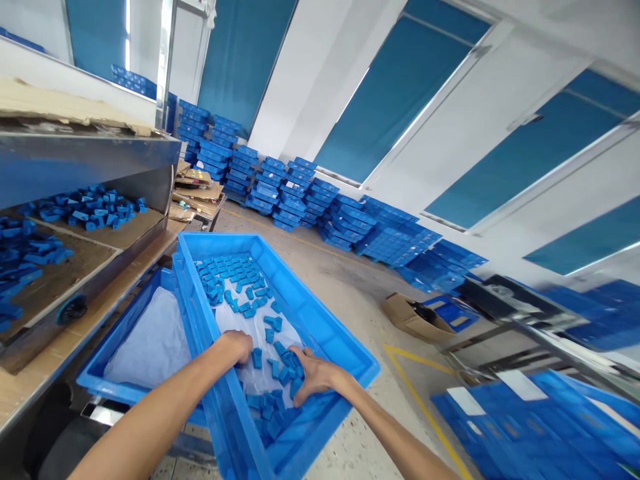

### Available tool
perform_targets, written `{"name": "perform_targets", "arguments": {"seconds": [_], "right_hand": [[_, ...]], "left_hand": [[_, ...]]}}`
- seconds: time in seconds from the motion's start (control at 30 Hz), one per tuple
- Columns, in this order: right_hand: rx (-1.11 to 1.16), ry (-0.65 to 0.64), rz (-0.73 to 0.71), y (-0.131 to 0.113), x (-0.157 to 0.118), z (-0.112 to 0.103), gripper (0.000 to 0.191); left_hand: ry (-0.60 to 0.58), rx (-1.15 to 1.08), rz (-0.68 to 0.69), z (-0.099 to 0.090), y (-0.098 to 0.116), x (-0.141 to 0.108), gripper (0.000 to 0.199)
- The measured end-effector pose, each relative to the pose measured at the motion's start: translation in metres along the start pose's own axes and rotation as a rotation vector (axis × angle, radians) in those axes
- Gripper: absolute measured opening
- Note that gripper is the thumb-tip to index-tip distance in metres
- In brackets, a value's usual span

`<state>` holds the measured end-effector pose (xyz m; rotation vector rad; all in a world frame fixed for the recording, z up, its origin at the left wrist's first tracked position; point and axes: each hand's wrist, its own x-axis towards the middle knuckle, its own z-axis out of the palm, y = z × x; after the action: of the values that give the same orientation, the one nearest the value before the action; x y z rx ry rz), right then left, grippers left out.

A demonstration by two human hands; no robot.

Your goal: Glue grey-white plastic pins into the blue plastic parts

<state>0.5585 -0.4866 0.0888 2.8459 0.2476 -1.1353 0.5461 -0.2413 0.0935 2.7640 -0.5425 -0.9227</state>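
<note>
A deep blue plastic tray (320, 313) with a white liner inside holds many small blue plastic parts (235, 270). At its far end the parts lie in close rows; nearer me they are loose. My left hand (237, 347) reaches over the tray's left wall, fingers curled down by the liner; their tips are hidden. Around a loose cluster of blue parts (286, 365) my right hand (315, 373) is spread, thumb and fingers apart, touching the cluster's edge. Another heap of parts (270, 413) lies at the tray's near end, partly shadowed.
Under the left side sits another blue tray (95, 373) with a white sheet. A metal-framed shelf (100, 160) at left holds more blue parts (95, 207). Stacked blue trays (295, 193) line the wall. A cardboard box (415, 320) stands on the floor; more blue trays (530, 427) are at right.
</note>
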Motion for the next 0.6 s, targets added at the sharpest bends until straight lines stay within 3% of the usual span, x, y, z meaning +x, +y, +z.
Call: {"name": "perform_targets", "arguments": {"seconds": [0.13,0.3,0.37,0.5,0.53,0.6], "right_hand": [[-0.047,0.032,-0.011,-0.005,-0.002,0.007,0.138],[-0.061,0.037,-0.044,-0.006,-0.002,0.011,0.145],[-0.062,0.073,-0.052,-0.007,-0.003,0.012,0.134],[-0.074,0.149,-0.07,-0.012,-0.006,0.013,0.092],[-0.083,0.151,-0.071,-0.014,-0.006,0.014,0.092],[-0.109,0.112,-0.061,-0.019,-0.004,0.017,0.114]], "left_hand": [[0.005,-0.032,0.007,-0.002,0.001,0.0,0.041],[0.02,-0.059,0.009,-0.005,0.002,-0.005,0.053],[0.02,-0.059,0.014,-0.006,0.002,-0.008,0.053],[0.014,-0.053,0.031,-0.007,0.003,-0.012,0.046],[0.01,-0.051,0.036,-0.007,0.003,-0.012,0.044],[0.004,-0.047,0.041,-0.006,0.003,-0.012,0.039]]}}
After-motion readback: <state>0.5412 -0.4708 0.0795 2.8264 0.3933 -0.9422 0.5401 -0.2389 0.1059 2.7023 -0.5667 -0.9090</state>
